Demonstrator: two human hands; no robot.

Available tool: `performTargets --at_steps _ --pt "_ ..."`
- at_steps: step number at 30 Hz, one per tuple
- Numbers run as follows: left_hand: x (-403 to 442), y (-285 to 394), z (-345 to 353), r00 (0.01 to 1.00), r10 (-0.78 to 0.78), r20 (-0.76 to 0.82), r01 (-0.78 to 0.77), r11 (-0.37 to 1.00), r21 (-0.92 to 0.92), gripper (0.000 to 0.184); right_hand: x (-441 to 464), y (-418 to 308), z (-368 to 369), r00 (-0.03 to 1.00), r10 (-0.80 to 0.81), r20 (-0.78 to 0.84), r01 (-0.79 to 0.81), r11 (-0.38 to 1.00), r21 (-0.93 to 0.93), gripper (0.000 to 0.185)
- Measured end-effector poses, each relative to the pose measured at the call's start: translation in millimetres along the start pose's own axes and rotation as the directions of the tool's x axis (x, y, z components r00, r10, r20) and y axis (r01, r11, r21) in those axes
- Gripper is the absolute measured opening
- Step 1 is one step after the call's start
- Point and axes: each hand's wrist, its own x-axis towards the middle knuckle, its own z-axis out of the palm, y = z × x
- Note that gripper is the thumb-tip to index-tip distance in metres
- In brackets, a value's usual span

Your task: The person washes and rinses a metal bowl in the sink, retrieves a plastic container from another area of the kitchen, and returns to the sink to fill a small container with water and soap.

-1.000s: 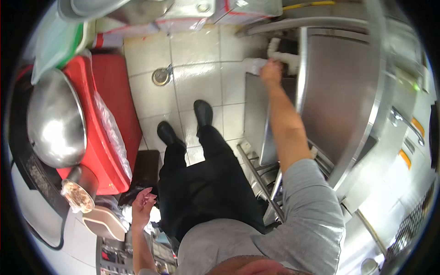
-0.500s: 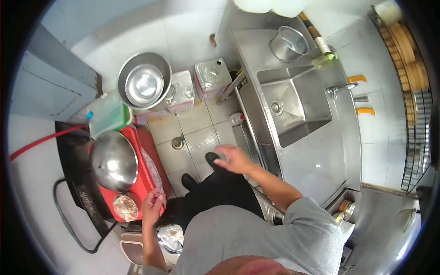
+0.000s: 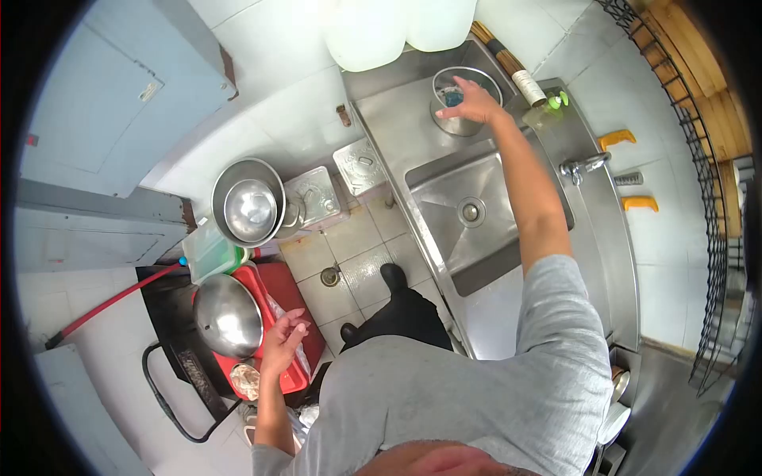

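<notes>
My right hand [image 3: 474,105] is over the mouth of a steel pot [image 3: 456,126] at the back of the sink counter, thumb and fingers apart. Something blue [image 3: 453,98] shows inside the pot, partly covered by the hand; I cannot make out what it is. On the other side, my left hand [image 3: 282,343] hovers near a red tray [image 3: 297,379], its fingers loosely bent and apart with nothing in them. A domed steel lid [image 3: 228,316] lies on the tray, beside a container of pale brown stuff [image 3: 244,381].
A steel sink [image 3: 444,208] with a faucet [image 3: 585,165] is set into the counter. Behind it stand a green-topped soap bottle [image 3: 544,117] and orange-handled tools [image 3: 617,140] on the wall. Nested steel bowls [image 3: 221,178] stand at left. A wire rack [image 3: 692,127] hangs at right.
My right hand has swung from above the floor up and across the sink to the pot. My left hand has lifted slightly from the tray's edge. The view has shifted.
</notes>
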Motion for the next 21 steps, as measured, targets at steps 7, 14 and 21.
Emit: performTargets --at_steps 7,14,21 --pt "-2.6 33.2 20.7 0.996 -0.017 -0.087 0.019 0.999 0.025 0.045 83.8 73.5 63.8 0.924 -0.119 0.365 0.066 0.986 0.153 0.105" --pt "-74.0 29.9 12.1 0.958 0.076 -0.276 -0.001 0.965 0.262 0.051 124.0 93.5 59.8 0.879 -0.067 0.471 0.105 0.993 -0.055 0.094" --pt "-213.9 -50.3 24.3 0.794 0.06 -0.605 0.05 0.985 0.164 0.055 -76.5 -125.2 31.8 0.882 -0.464 0.086 0.472 0.865 -0.169 0.074"
